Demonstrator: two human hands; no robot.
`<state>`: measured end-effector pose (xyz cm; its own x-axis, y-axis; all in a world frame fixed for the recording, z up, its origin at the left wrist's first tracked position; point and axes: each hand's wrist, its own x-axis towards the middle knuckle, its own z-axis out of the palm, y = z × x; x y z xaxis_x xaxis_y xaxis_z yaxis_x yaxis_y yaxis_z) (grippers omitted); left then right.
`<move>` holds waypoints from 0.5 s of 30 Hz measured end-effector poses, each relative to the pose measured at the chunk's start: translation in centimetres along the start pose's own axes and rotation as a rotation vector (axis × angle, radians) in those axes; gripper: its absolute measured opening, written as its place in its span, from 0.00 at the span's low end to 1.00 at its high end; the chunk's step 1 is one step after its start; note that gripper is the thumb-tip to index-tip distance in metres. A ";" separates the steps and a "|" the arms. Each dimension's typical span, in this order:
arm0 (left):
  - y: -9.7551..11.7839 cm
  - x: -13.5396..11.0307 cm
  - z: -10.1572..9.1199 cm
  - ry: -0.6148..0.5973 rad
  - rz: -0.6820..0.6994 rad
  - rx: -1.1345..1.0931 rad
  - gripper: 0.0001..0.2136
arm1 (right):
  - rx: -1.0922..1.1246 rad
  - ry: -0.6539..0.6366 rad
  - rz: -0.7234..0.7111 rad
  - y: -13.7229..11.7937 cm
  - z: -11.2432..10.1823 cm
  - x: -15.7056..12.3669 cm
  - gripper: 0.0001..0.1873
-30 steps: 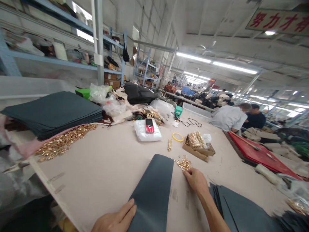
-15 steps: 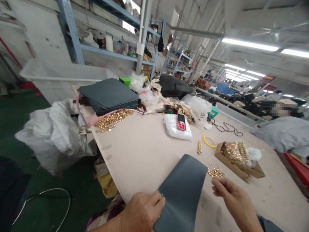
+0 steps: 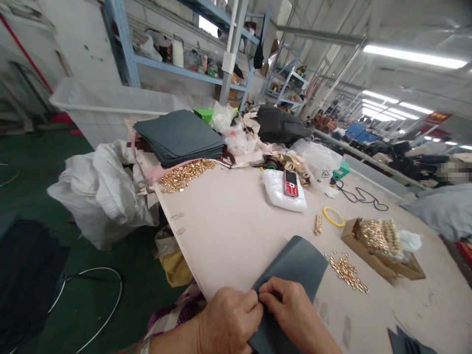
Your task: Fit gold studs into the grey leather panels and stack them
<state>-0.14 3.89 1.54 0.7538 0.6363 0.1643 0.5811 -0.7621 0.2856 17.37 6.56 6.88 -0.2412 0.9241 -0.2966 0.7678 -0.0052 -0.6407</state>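
Note:
A dark blue-grey sheet (image 3: 298, 265), leather-like and bent over at its far end, lies at the near edge of the table. My left hand (image 3: 230, 317) is closed on the sheet's left edge. Right beside its fingertips, my right hand (image 3: 293, 307) is pinched against the same edge; whatever sits between its fingers is hidden. To the right of the sheet, small gold metal pieces (image 3: 348, 273) lie scattered. Further up the table is a short strip of gold pieces (image 3: 318, 224).
A cardboard box (image 3: 372, 255) holds bagged gold pieces. Beyond are a yellow ring (image 3: 334, 216) and a red phone (image 3: 291, 184) on a white packet (image 3: 275, 191). At far left, a stack of dark sheets (image 3: 182, 135) stands behind a gold pile (image 3: 186, 175).
My right hand has moved left from beside the scattered gold pieces to the sheet's edge, meeting my left hand. The view has shifted slightly.

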 end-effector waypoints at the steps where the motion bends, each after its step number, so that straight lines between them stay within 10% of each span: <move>1: 0.0 0.0 0.0 -0.001 -0.006 -0.003 0.14 | -0.004 -0.003 0.008 -0.2 -0.1 0.1 0.10; 9: 0.4 0.0 0.7 -0.004 -0.064 -0.089 0.16 | 0.039 -0.048 0.185 -1.0 -0.4 1.4 0.06; 15: 0.0 -0.9 1.2 0.243 0.002 -0.033 0.27 | -0.120 -0.154 0.281 -2.1 -1.8 2.6 0.01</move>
<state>-0.46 3.22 0.26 0.6569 0.6478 0.3857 0.5659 -0.7617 0.3154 16.18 9.65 8.69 -0.0901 0.8245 -0.5587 0.8790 -0.1979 -0.4338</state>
